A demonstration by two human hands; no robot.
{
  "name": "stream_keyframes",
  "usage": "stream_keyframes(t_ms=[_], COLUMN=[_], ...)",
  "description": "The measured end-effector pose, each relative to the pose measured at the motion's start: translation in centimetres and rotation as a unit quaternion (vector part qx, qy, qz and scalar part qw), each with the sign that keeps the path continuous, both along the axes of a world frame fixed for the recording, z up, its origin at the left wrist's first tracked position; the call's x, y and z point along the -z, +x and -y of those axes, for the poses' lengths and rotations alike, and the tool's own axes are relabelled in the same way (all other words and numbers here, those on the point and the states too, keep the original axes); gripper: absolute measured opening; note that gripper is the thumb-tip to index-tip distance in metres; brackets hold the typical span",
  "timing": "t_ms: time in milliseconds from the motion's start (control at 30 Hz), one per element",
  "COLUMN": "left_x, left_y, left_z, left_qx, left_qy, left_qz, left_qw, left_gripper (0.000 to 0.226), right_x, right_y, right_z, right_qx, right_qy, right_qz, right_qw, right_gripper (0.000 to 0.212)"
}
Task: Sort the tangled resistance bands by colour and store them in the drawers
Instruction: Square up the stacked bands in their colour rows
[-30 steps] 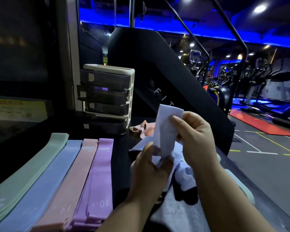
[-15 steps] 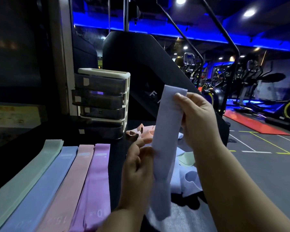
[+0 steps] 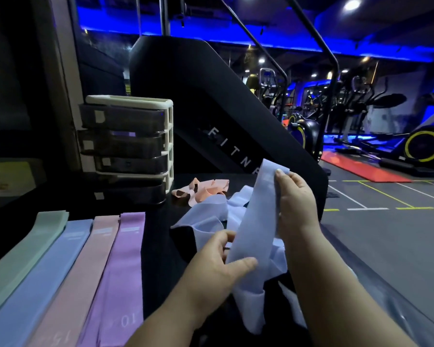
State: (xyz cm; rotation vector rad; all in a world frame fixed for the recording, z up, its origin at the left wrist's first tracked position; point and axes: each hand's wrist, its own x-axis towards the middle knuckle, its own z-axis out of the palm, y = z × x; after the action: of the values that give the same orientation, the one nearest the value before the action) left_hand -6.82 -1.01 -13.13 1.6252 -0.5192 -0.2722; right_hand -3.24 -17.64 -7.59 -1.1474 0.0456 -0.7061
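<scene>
Both hands are grasping one pale blue band, which stands nearly upright at centre right of the frame. The right hand grips its top end, with the thumb across the front face and the fingers behind. The left hand pinches it lower down, thumb pressed on the front and the other fingers curled at its left edge. The band's lower end hangs in folds toward the bottom of the frame, between the two forearms.

Behind the held band, a heap of pale blue bands lies tangled on the dark surface. Just beyond the heap, near the middle of the frame, the peach bands lie twisted together.

At lower left four bands lie flat and side by side, edges touching: a green band, a blue band, a pink band and a purple band. The pink and purple ones carry the printed numbers 15 and 10 at their near ends.

The drawer unit, a white frame with four dark tinted drawers, stands on the surface left of centre. Its second drawer from the top shows a purple patch, possibly a band inside, though the tinted front makes that hard to confirm. A black machine panel lettered "FITN" rises behind it.
</scene>
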Motion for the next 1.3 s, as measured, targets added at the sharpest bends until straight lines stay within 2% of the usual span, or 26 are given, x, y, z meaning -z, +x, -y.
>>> stream_keyframes(t_ms=[167,300,400,467,567,600,733,800,867,1067,1200,1300], left_x=[0.0,-0.2,-0.6,-0.6,-0.4,-0.3,-0.1,0.0,0.2,-0.2,-0.3,-0.2], left_y=[-0.4,-0.6,-0.7,-0.8,-0.5,-0.3,0.4,0.6,0.7,1.0,1.2,1.4], left_z=[-0.1,-0.5,-0.6,-0.4,-0.1,-0.1,-0.2,-0.3,-0.4,-0.5,-0.7,-0.6], left_qx=[0.011,0.019,0.021,0.005,-0.059,-0.084,-0.168,-0.198,-0.215,-0.286,-0.298,-0.301], left_qy=[0.013,-0.014,-0.046,-0.053,-0.092,-0.106,-0.159,-0.169,-0.167,-0.191,-0.190,-0.194], left_qz=[-0.044,-0.071,-0.089,-0.094,-0.102,-0.100,-0.053,-0.014,0.005,0.013,0.009,0.011], left_qw=[0.999,0.997,0.995,0.994,0.989,0.986,0.971,0.966,0.962,0.939,0.936,0.933], left_gripper=[0.040,0.064,0.060,0.049,0.010,0.008,0.011,0.004,0.007,0.016,0.015,0.016], right_x=[1.0,1.8,2.1,2.2,2.3,2.3,1.9,1.9,2.0,2.0,1.9,2.2], right_y=[0.4,1.0,1.2,1.2,1.3,1.3,0.8,0.6,0.4,-0.4,-1.0,-1.0], right_z=[2.1,3.4,4.0,4.0,3.4,3.1,1.2,0.2,-0.7,-3.2,-4.0,-4.2], right_qx=[0.054,0.087,0.109,0.109,0.080,0.069,0.021,-0.017,-0.068,-0.214,-0.260,-0.261], right_qy=[0.046,0.062,0.065,0.056,0.012,-0.011,-0.105,-0.135,-0.156,-0.200,-0.256,-0.298], right_qz=[-0.004,-0.028,-0.051,-0.061,-0.086,-0.096,-0.123,-0.123,-0.130,-0.142,-0.130,-0.126], right_qw=[0.997,0.994,0.991,0.991,0.993,0.993,0.987,0.983,0.977,0.946,0.922,0.909], right_gripper=[0.031,0.028,0.028,0.030,0.029,0.027,0.021,0.018,0.014,0.015,0.010,0.027])
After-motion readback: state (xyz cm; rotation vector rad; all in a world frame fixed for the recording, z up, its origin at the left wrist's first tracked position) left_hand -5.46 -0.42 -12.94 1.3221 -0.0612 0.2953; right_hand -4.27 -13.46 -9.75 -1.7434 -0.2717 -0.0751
